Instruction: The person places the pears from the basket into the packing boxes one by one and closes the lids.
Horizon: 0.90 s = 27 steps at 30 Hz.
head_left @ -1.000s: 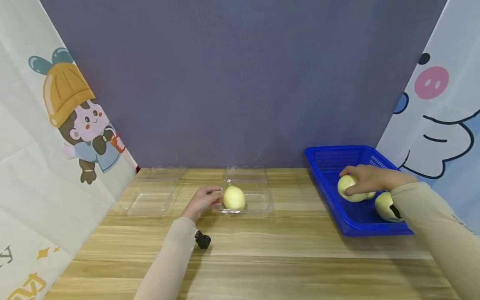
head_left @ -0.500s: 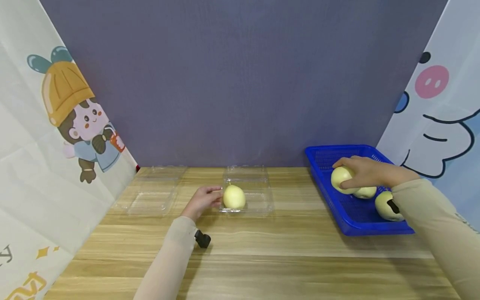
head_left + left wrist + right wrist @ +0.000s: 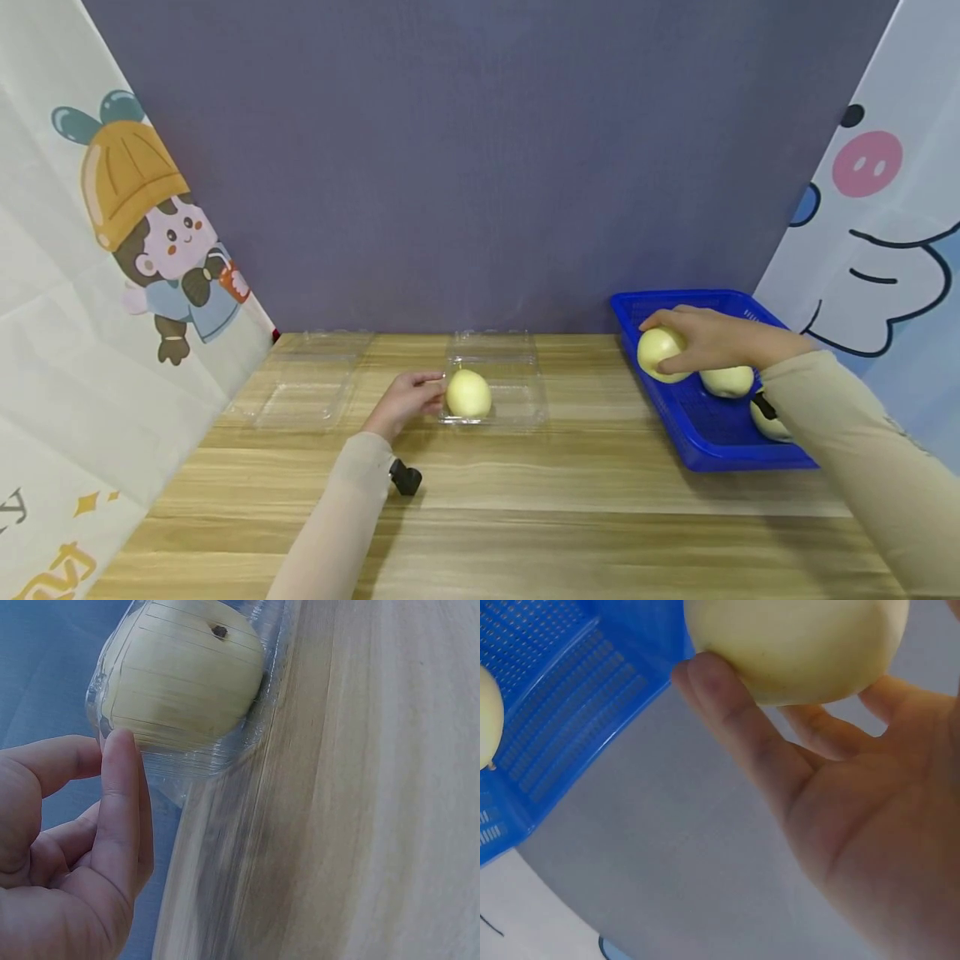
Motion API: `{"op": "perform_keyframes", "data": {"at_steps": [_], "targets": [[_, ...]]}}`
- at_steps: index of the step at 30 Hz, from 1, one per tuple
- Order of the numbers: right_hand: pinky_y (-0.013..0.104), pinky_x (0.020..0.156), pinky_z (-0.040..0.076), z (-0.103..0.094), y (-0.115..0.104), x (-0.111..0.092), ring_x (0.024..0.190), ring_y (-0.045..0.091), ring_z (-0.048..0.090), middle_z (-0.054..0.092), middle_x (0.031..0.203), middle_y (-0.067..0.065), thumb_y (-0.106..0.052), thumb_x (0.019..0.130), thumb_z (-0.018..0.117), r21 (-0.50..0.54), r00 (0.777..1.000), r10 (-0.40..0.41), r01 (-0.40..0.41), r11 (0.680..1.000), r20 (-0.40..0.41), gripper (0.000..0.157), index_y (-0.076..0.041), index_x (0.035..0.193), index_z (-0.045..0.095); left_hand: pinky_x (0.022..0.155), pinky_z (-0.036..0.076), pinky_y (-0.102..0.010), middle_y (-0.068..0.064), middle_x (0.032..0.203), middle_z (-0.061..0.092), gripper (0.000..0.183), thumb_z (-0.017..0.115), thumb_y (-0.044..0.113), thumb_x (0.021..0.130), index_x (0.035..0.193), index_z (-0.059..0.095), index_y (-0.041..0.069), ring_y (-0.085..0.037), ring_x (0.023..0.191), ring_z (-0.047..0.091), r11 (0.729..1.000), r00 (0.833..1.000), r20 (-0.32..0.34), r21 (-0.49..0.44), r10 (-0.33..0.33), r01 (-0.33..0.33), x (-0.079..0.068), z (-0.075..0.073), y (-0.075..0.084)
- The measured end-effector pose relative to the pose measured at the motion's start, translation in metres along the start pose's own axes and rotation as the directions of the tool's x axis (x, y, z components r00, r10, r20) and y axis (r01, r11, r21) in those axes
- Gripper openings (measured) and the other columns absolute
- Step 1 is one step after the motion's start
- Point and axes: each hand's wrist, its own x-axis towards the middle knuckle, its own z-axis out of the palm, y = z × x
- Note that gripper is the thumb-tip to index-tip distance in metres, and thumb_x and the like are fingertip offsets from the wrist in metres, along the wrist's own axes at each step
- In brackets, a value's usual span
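Observation:
My right hand [image 3: 708, 337] grips a pale yellow pear [image 3: 662, 354] over the left side of the blue plastic basket [image 3: 693, 454]. In the right wrist view, the fingers curve around the underside of this pear [image 3: 799, 652]. At the table's middle, a clear plastic clamshell box [image 3: 517, 406] lies unfolded, with one pear [image 3: 468, 394] in its left half. My left hand [image 3: 408, 402] pinches the left edge of that box between thumb and finger; the left wrist view shows the fingertips right at the clear wall, beside the boxed pear [image 3: 184, 675].
Two more pears stay in the basket, one behind the hand [image 3: 727, 382] and one partly hidden by the right sleeve [image 3: 768, 421]. Another open clear box [image 3: 303, 404] lies at the table's left. A grey panel [image 3: 480, 167] rises behind the wooden table [image 3: 525, 517].
The right hand has lifted its pear and carried it left within the basket area, uncovering the pear behind. The left hand and its box have stayed put.

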Motion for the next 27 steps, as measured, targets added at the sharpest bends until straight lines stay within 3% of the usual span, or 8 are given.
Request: {"op": "perform_keyframes", "data": {"at_steps": [9, 17, 27], "targets": [[0.035, 0.069, 0.050, 0.012, -0.015, 0.015, 0.091, 0.024, 0.056, 0.059, 0.113, 0.012, -0.029, 0.077, 0.084, 0.044, 0.997, -0.073, 0.073, 0.996, -0.017, 0.057, -0.012, 0.128, 0.063, 0.070, 0.058, -0.021, -0.021, 0.113, 0.066, 0.044, 0.063, 0.005, 0.098, 0.137, 0.051, -0.013, -0.011, 0.076, 0.064, 1.000, 1.000, -0.012, -0.006, 0.000, 0.000, 0.000, 0.001, 0.000], [0.036, 0.070, 0.053, 0.023, -0.030, 0.030, 0.091, 0.025, 0.056, 0.057, 0.112, 0.010, -0.029, 0.080, 0.082, 0.068, 0.997, -0.072, 0.070, 0.995, 0.021, 0.058, -0.016, 0.132, 0.060, 0.071, 0.059, -0.021, -0.021, 0.114, 0.065, 0.045, 0.061, 0.004, 0.099, 0.138, 0.049, -0.015, -0.013, 0.077, 0.065, 1.000, 1.000, -0.001, 0.000, 0.007, -0.007, 0.001, 0.000, -0.002], [0.040, 0.075, 0.055, 0.034, -0.045, 0.049, 0.101, 0.027, 0.057, 0.056, 0.125, 0.012, -0.028, 0.082, 0.081, 0.084, 0.991, -0.127, 0.123, 0.989, 0.043, 0.060, -0.016, 0.136, 0.058, 0.070, 0.058, -0.020, -0.018, 0.109, 0.065, 0.045, 0.063, 0.006, 0.099, 0.138, 0.050, -0.013, -0.011, 0.075, 0.064, 1.000, 1.000, -0.004, -0.001, -0.006, 0.006, 0.000, 0.000, 0.001]]}}
